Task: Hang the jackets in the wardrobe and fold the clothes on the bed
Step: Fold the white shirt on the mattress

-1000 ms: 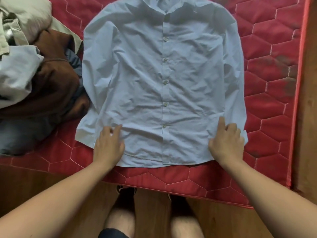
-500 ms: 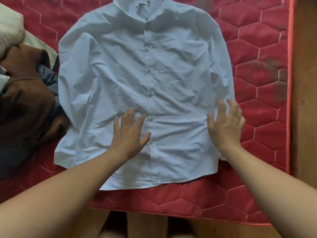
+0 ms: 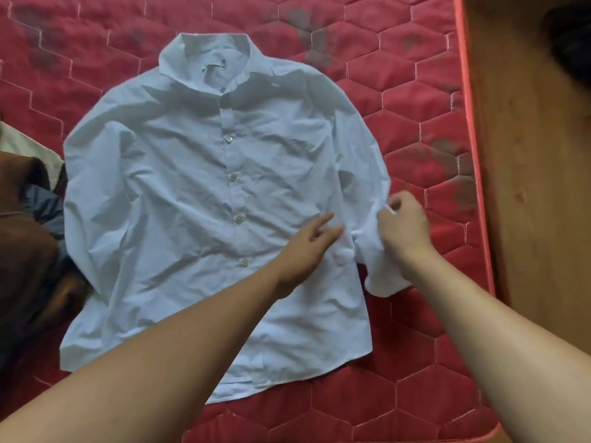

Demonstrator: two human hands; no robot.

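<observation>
A person leans over a bed (image 3: 415, 107) covered in red quilted fabric, both bare forearms reaching in from 6 o'clock. A pale blue button-front shirt (image 3: 198, 199) lies face up in the middle of the bed, buttoned, with its collar (image 3: 204, 55) toward 12 o'clock and its hem toward 6 o'clock. The left hand (image 3: 307, 247) rests flat on the shirt front near the side seam at about 4 o'clock from the shirt's centre, fingers straight and close together, palm down. The right hand (image 3: 404, 225) is just beside it at 3 o'clock, fingers curled and pinching the lower part of the sleeve (image 3: 367, 174) on that side, which bunches under the grip while its cuff (image 3: 383, 282) droops toward 5 o'clock. The other sleeve lies along the shirt's edge at 9 o'clock. The cloth looks thin, light and limp, creased all over. It should lift with a 2-finger pinch but will probably sag and slide out of line unless 1 hand pins the body flat. The cuff, shoulder seam, collar and hem corners look like the firmest places to hold. At 9 o'clock, touching the shirt's edge, sits a heap of clothes (image 3: 28, 235) in brown, grey-blue and cream, not yet folded. Bare wood (image 3: 527, 187) runs beside the bed at 3 o'clock.
</observation>
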